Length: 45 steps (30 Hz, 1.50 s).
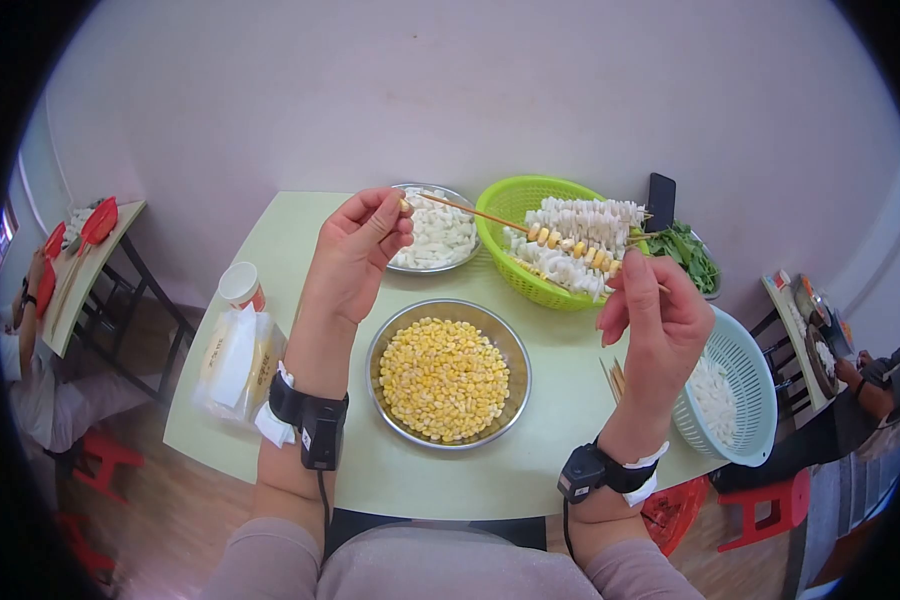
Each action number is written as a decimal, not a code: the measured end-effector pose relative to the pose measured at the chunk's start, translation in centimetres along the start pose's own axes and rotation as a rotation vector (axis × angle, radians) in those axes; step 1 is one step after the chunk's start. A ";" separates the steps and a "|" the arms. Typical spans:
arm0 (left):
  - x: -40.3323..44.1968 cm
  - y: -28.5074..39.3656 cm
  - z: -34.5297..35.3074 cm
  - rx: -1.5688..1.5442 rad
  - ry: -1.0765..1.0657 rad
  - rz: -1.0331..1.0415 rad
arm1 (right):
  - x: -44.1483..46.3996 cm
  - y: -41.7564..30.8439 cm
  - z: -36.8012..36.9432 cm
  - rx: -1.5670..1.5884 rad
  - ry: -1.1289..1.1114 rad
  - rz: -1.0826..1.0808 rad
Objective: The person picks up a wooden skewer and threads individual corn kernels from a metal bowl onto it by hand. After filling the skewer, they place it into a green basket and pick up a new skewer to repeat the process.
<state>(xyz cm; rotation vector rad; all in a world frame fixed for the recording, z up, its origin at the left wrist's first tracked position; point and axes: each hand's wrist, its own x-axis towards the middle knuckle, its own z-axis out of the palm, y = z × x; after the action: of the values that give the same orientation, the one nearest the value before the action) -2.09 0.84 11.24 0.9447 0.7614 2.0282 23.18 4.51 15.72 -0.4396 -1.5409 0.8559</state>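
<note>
My right hand [660, 315] pinches the thick end of a wooden skewer [480, 213], which slants up to the left in front of the green basket. A row of yellow corn kernels [570, 248] is threaded on its right half. Between thumb and forefinger my left hand [362, 240] holds a single corn kernel [406, 205], close to the skewer's bare tip. Below and between my hands stands a steel bowl [374, 385] filled with loose corn kernels [442, 380].
A green basket [495, 195] holds skewers of white pieces [585, 215]. Behind are a steel plate of white pieces [435, 235], leafy greens [685, 255] and a phone [661, 200]. A blue basket [760, 400] is right; a paper cup [240, 285] and tissue pack [232, 365] are left. People sit at both sides.
</note>
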 end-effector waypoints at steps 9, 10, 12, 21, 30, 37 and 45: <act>0.1 0.1 0.3 -0.060 0.073 0.014 | -0.3 -0.3 0.3 0.021 -0.018 0.000; 0.1 0.0 0.4 -0.053 0.083 0.034 | -0.3 -0.2 0.5 0.027 -0.030 -0.008; 0.0 -0.2 0.5 -0.047 0.094 0.052 | -0.3 0.1 0.7 0.032 -0.044 -0.015; -0.3 0.0 1.1 -0.011 0.085 0.107 | -0.3 0.3 1.1 -0.006 -0.018 -0.033; -0.3 0.1 1.1 0.013 0.093 0.134 | -0.4 0.6 1.3 -0.022 -0.014 -0.055; -0.3 0.0 1.4 0.081 0.115 0.180 | -0.4 0.6 1.4 -0.048 0.007 -0.066; -0.5 0.0 1.6 0.132 0.111 0.216 | -0.5 0.5 1.3 -0.044 0.010 -0.054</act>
<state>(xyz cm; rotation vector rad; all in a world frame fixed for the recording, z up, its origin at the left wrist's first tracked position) -0.54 0.73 11.98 1.0330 0.8957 2.2554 21.91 4.11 15.06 -0.4321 -1.5577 0.7784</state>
